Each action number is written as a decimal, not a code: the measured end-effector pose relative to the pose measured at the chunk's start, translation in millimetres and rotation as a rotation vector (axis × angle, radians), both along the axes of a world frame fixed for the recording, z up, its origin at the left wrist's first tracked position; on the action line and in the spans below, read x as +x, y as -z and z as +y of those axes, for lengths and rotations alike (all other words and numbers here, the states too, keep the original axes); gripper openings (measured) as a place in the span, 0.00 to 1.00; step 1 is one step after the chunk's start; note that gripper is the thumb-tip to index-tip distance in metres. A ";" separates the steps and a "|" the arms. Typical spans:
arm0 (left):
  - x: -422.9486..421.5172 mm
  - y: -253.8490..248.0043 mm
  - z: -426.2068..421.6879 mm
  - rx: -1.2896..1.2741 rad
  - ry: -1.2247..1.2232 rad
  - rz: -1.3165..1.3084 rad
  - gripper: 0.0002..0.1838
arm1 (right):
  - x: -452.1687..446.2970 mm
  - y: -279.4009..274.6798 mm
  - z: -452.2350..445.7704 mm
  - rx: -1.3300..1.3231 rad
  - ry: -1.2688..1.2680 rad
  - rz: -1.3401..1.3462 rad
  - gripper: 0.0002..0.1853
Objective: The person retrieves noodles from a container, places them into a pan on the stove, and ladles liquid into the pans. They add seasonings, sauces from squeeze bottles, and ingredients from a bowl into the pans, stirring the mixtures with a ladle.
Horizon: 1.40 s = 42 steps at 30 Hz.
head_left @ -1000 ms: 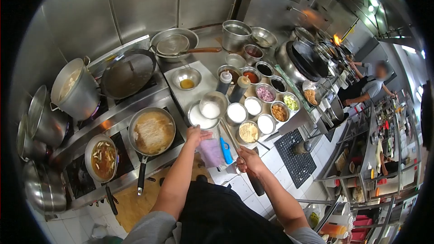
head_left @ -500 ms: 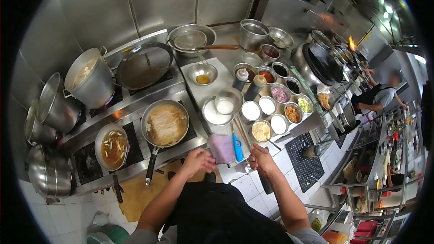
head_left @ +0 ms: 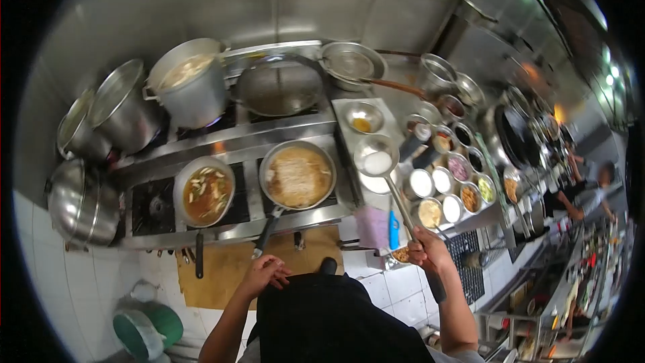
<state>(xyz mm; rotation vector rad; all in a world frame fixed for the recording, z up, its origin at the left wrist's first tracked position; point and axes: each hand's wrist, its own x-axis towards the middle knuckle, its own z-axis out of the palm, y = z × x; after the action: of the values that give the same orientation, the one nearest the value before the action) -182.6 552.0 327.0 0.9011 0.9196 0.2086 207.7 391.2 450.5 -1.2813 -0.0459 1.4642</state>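
My right hand (head_left: pixel 430 253) is closed around the long handle of a metal ladle (head_left: pixel 403 210). White stuff lies in the ladle's bowl, which is over a bowl of white stuff (head_left: pixel 375 183) on the steel counter. My left hand (head_left: pixel 269 274) is empty, its fingers loosely apart, just below the end of the dark handle of a frying pan (head_left: pixel 267 232). A pale, noodle-like mass (head_left: pixel 299 173) sits in brown liquid in that pan. To its left on the stove, a second pan (head_left: pixel 179 196) holds brown broth with pale and green pieces.
A folded purple cloth (head_left: pixel 371 226) and a blue lighter (head_left: pixel 394 230) lie at the counter's front edge. Several small ingredient tins and two squeeze bottles (head_left: pixel 418 140) crowd the right. Behind are a wok (head_left: pixel 279 87) and a stockpot (head_left: pixel 201 97). A co-worker (head_left: pixel 584 191) stands far right.
The view has swung left, so the stove sits further right in the picture. My left hand is now closer to the frying pan's handle. My right hand still grips the ladle.
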 end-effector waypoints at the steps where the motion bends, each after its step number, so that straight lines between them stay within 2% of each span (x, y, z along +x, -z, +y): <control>1: -16.1 -2.3 1.0 0.044 -0.026 0.018 0.12 | -9.9 -6.9 9.1 0.016 -0.039 0.003 0.08; 4: -72.2 5.7 4.9 0.152 -0.141 0.077 0.11 | -46.8 -17.4 39.8 0.008 -0.160 -0.009 0.09; 6: -113.1 14.5 6.7 0.212 -0.223 0.115 0.11 | -72.0 -5.4 60.1 0.014 -0.187 0.037 0.12; 8: -152.8 22.1 12.3 0.495 -0.465 0.320 0.12 | -104.1 8.7 83.8 0.030 -0.241 0.072 0.12; 9: -171.7 25.8 18.5 0.489 -0.477 0.323 0.12 | -122.2 15.6 96.1 0.037 -0.254 0.120 0.04; 10: -190.1 30.3 25.7 0.510 -0.536 0.338 0.12 | -140.8 23.0 107.8 0.031 -0.264 0.121 0.04; 12: -224.4 43.7 37.1 0.524 -0.609 0.356 0.13 | -177.0 39.2 133.2 0.045 -0.369 0.120 0.10; 14: -252.1 61.4 44.5 0.591 -0.563 0.455 0.12 | -215.4 61.3 155.6 0.005 -0.388 0.075 0.13; 16: -266.2 79.5 47.2 0.535 -0.554 0.461 0.13 | -252.0 84.4 172.1 -0.035 -0.401 0.036 0.17; 18: -275.5 91.6 51.0 0.487 -0.542 0.465 0.14 | -283.8 106.8 186.8 0.052 -0.594 -0.391 0.23; 19: -275.8 96.9 53.2 0.418 -0.451 0.450 0.15 | -294.1 118.6 193.9 0.006 -0.647 -0.613 0.25; 20: -274.0 101.6 54.5 0.346 -0.362 0.434 0.17 | -302.0 131.2 202.2 0.005 -0.655 -0.614 0.25; 22: -264.5 109.8 55.3 0.283 -0.388 0.379 0.18 | -315.7 149.9 212.2 0.190 -0.702 -1.258 0.27; 23: -259.0 113.7 54.1 0.227 -0.406 0.321 0.19 | -320.1 149.8 218.2 0.224 -0.706 -1.407 0.27; 26: -245.0 117.1 56.1 0.215 -0.349 0.273 0.20 | -327.5 157.9 226.6 0.193 -0.773 -1.535 0.27; 28: -241.3 114.1 61.5 0.147 -0.340 0.202 0.20 | -338.5 167.0 221.1 0.178 -0.759 -1.527 0.26; 30: -244.7 110.9 65.6 0.076 -0.326 0.135 0.21 | -357.1 162.9 215.0 0.105 -0.743 -1.081 0.27; 31: -246.7 110.0 68.4 0.035 -0.304 0.110 0.20 | -367.5 154.9 210.4 -0.042 -0.675 -0.640 0.21; 32: -248.3 111.1 71.4 -0.004 -0.279 0.085 0.20 | -369.3 151.6 211.4 -0.041 -0.671 -0.644 0.21; 34: -251.0 123.3 73.1 -0.020 -0.298 0.083 0.20 | -373.1 148.4 214.0 -0.108 -0.414 0.141 0.09; 35: -255.5 128.3 72.1 -0.039 -0.320 0.087 0.20 | -368.8 143.9 219.8 -0.158 -0.412 0.286 0.08; 38: -270.3 127.0 75.1 -0.021 -0.288 0.076 0.21 | -364.3 132.3 226.1 -0.156 -0.407 0.422 0.08; 40: -283.1 126.5 76.8 -0.059 -0.263 0.097 0.22 | -366.5 119.9 226.6 -0.161 -0.387 0.376 0.07; 42: -298.5 131.9 73.1 -0.098 -0.239 0.120 0.24 | -367.9 108.6 226.3 -0.126 -0.451 0.145 0.10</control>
<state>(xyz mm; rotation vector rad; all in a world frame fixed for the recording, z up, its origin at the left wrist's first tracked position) -481.1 625.1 195.2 0.7184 1.1409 0.3141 -160.1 617.5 341.9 -1.3160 -0.1567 1.9693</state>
